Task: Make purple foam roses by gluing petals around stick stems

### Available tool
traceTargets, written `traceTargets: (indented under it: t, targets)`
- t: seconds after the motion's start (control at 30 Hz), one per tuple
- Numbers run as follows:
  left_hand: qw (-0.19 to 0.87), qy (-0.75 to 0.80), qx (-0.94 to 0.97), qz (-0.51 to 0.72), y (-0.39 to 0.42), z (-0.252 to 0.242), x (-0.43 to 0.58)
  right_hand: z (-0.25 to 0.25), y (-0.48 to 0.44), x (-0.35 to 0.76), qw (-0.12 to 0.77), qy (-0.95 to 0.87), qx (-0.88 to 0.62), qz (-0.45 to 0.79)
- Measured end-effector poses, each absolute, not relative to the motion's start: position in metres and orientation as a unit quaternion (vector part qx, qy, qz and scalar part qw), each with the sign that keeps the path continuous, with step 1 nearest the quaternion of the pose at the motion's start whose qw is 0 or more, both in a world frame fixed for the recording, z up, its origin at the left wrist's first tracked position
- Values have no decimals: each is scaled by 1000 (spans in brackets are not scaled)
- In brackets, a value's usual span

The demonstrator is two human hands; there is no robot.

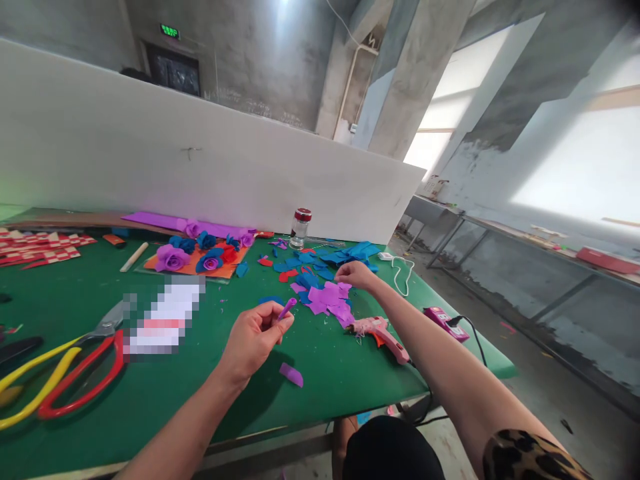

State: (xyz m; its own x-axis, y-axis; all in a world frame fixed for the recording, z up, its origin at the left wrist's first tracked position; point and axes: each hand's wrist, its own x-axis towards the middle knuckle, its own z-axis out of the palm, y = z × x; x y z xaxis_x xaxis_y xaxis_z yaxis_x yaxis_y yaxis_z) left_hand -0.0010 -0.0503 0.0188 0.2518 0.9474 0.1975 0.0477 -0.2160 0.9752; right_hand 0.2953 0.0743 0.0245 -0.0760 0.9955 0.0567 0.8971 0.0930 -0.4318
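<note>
In the head view, the left hand (pixel 253 337) is clamping its fingers on a small purple roll (pixel 287 308) just left of the pink glue gun (pixel 380 333), while the right hand (pixel 356 273), fingers bunched together, is touching the purple petal pile (pixel 330 300) just behind it. The right forearm is hanging close beside the gun, so a dropped wrist risks brushing its nozzle.

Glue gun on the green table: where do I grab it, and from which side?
Take the pink glue gun by its handle, the end toward the near right, coming down from above. It lies flat on its side on the table, nozzle pointing left at the purple cutouts, so probably keep off that tip.
</note>
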Motion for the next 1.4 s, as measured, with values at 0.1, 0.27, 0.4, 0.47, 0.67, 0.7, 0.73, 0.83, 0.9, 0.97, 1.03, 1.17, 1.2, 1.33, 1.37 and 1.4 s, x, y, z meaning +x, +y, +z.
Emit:
traceTargets:
  t: [0.1, 0.27, 0.4, 0.47, 0.67, 0.7, 0.73, 0.83, 0.9, 0.97, 1.03, 1.17, 1.2, 1.33, 1.37, 1.4]
  targets:
    - [480, 400, 628, 464, -49, 16, 0, 18, 71, 262, 127, -774, -607, 127]
    - [478, 399, 627, 468, -48, 13, -1, 2, 73, 231, 69, -794, -601, 61]
    - [481, 397, 628, 466, -48, 16, -2, -2, 75, 231, 46, -791, -610, 27]
    - [484, 397, 626, 465, -48, 16, -2, -1, 74, 232, 38, -790, -612, 21]
    - [490, 392, 623, 467, -48, 12, -2, 6, 69, 232, 33, -786, -618, 17]
    - [489, 391, 624, 468, -48, 12, -2, 6, 68, 233, 36, -783, -620, 15]
    - [487, 390, 626, 468, -48, 12, -2, 7, 68, 233, 38, -781, -623, 15]
    - [487, 388, 628, 466, -47, 12, -1, 5, 68, 232, 37, -780, -624, 22]
    - [490, 388, 628, 464, -47, 12, -1, 0, 67, 230, 33, -778, -626, 25]
    - [492, 387, 629, 461, -47, 11, -1, -4, 67, 227, 30, -774, -632, 22]
    - [493, 386, 630, 460, -47, 10, -1, -7, 67, 226, 29, -769, -638, 20]
    - [492, 387, 628, 463, -48, 10, -2, -6, 69, 227, 30, -766, -642, 34]
    - [492, 386, 627, 463, -48, 10, -2, -6, 69, 228, 32, -766, -641, 40]
    - [494, 387, 630, 458, -47, 10, -1, -8, 70, 225, 45, -766, -639, 54]
    - [494, 388, 630, 457, -47, 10, 0, -9, 70, 224, 51, -765, -640, 55]
    - [493, 389, 631, 456, -47, 10, 0, -10, 70, 223, 59, -764, -640, 56]
